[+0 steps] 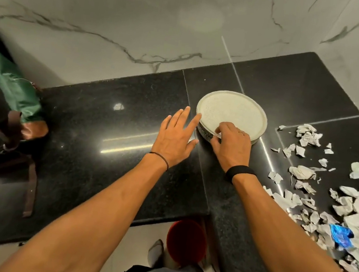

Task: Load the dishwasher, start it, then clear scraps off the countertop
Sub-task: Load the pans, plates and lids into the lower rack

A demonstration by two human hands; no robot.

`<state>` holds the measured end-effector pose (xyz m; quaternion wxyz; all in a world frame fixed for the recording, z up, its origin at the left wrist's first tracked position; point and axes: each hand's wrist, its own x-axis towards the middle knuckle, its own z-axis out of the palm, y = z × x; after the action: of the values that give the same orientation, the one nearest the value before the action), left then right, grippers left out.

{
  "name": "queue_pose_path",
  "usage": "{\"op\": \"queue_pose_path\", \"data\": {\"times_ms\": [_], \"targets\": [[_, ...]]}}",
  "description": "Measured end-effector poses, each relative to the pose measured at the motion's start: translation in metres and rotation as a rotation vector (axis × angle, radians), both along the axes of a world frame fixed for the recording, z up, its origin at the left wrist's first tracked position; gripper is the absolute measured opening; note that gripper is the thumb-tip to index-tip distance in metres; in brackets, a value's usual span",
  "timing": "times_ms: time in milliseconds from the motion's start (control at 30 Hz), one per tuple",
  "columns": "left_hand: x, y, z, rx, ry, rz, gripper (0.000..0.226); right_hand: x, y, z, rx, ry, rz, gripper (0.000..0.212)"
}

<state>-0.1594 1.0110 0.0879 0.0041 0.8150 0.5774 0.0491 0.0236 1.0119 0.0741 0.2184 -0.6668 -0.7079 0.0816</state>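
Note:
A round pale plate with a low rim lies on the black granite countertop, near the marble wall. My right hand grips the plate's near rim, fingers curled over its edge and thumb below. My left hand hovers just left of the plate with straight, spread fingers, its index fingertip touching the plate's left rim. Several torn paper scraps are strewn across the right side of the countertop, with a blue foil scrap among them.
A green bag with brown straps sits at the left end of the counter. A red bucket stands on the floor below the counter's front edge. The marble wall closes the back and right sides.

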Motion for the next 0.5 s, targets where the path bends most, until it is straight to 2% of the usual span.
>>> {"op": "queue_pose_path", "data": {"times_ms": [100,167,367,500], "targets": [[0.011,0.012,0.01,-0.022,-0.004,-0.07,0.091,0.004,-0.013,0.016,0.06,0.093,-0.063,0.014],[0.023,0.019,0.017,-0.018,-0.025,-0.115,0.092,0.008,-0.025,0.024,0.103,0.126,-0.107,0.016],[0.059,0.026,0.036,-0.056,0.019,-0.312,0.062,0.02,-0.061,0.044,0.181,0.144,-0.146,0.018],[0.073,0.026,0.041,-0.057,-0.031,-0.447,0.043,0.035,-0.088,0.053,0.223,0.064,-0.182,0.022]]}}
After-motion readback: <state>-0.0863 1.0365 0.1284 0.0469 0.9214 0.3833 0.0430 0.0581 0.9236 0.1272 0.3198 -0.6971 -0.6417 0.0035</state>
